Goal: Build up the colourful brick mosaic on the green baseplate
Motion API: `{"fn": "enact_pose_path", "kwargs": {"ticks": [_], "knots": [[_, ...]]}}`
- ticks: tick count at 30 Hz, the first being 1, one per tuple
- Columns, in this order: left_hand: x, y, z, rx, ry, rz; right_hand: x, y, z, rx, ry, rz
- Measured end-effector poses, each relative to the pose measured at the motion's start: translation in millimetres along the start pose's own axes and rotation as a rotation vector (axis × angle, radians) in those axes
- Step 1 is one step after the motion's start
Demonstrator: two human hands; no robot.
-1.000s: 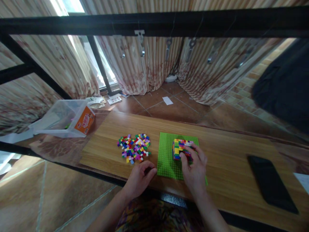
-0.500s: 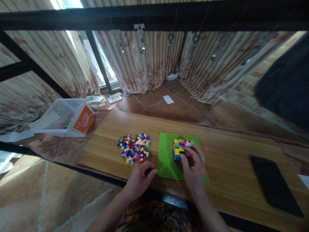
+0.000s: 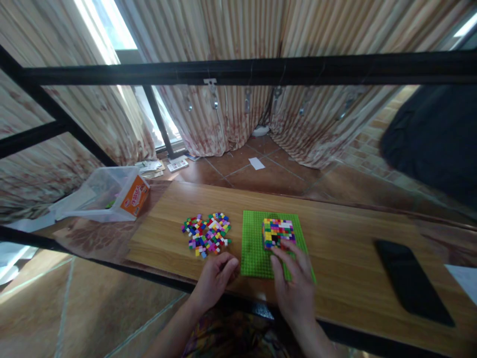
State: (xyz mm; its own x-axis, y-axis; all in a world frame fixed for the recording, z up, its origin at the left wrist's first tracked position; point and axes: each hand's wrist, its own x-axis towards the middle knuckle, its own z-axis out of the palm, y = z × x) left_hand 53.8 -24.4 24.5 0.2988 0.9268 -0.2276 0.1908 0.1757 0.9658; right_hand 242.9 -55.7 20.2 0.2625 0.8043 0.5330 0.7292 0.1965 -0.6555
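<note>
A block of many-coloured toy bricks (image 3: pixel 278 230) stands on a green studded baseplate (image 3: pixel 252 256), with a small dark gap at its near side. My right hand (image 3: pixel 296 291) is over the plate's near right part, fingers apart and slightly blurred. Its fingertips are at the block's near edge; whether they touch it I cannot tell. My left hand (image 3: pixel 214 278) rests by the plate's near left corner, fingers curled in and thumb against them. Anything inside that hand is hidden. Beyond it lies a loose pile of small coloured bricks (image 3: pixel 208 236).
The wooden tabletop (image 3: pixel 343 248) carries a black phone-like slab (image 3: pixel 413 281) and a white paper (image 3: pixel 464 281) at right. At left stands a clear plastic bin (image 3: pixel 108 194) with an orange label. A black metal bar (image 3: pixel 238 72) crosses beyond the table.
My right hand has drawn back from the top of the brick block towards me, its fingers parting. My left hand stays curled in nearly the same place. The view has tilted up slightly.
</note>
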Motion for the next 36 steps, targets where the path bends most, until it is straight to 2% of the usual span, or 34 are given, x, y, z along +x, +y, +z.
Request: {"fn": "enact_pose_path", "kwargs": {"ticks": [3, 6, 10, 18, 20, 23, 26, 29, 32, 36], "knots": [[-8.6, 1.7, 9.5, -0.158, -0.042, -0.034, -29.2, -20.6, 1.3, 0.123, -0.233, -0.009], [-18.4, -1.0, 20.1, -0.315, -0.136, -0.106, -47.8, -31.1, 4.7, 0.301, -0.302, 0.071], [-23.6, -5.0, 26.8, -0.369, -0.178, -0.185, -47.7, -30.5, 1.7, 0.428, -0.324, 0.179], [-16.4, 9.0, 39.5, -0.428, -0.194, -0.18, -26.9, -25.0, -18.6, 0.411, -0.406, 0.218], [-14.0, 11.0, 42.2, -0.412, -0.183, -0.182, -22.0, -18.3, -23.2, 0.38, -0.375, 0.242], [-8.5, 11.2, 38.6, -0.335, -0.093, -0.169, -9.0, -1.9, -28.4, 0.266, -0.212, 0.251], [-1.0, 9.8, 27.1, -0.196, 0.014, -0.095, 9.4, 16.5, -29.0, 0.113, -0.109, 0.164], [5.6, 6.6, 15.6, -0.102, 0.056, -0.044, 24.9, 29.3, -24.0, -0.051, -0.113, 0.004], [8.5, 1.9, 10.0, -0.083, 0.059, -0.034, 32.4, 34.8, -16.5, -0.187, -0.144, -0.112], [7.8, -3.1, 8.9, -0.043, 0.009, -0.018, 34.3, 36.6, -10.1, -0.291, -0.186, -0.173]]}}
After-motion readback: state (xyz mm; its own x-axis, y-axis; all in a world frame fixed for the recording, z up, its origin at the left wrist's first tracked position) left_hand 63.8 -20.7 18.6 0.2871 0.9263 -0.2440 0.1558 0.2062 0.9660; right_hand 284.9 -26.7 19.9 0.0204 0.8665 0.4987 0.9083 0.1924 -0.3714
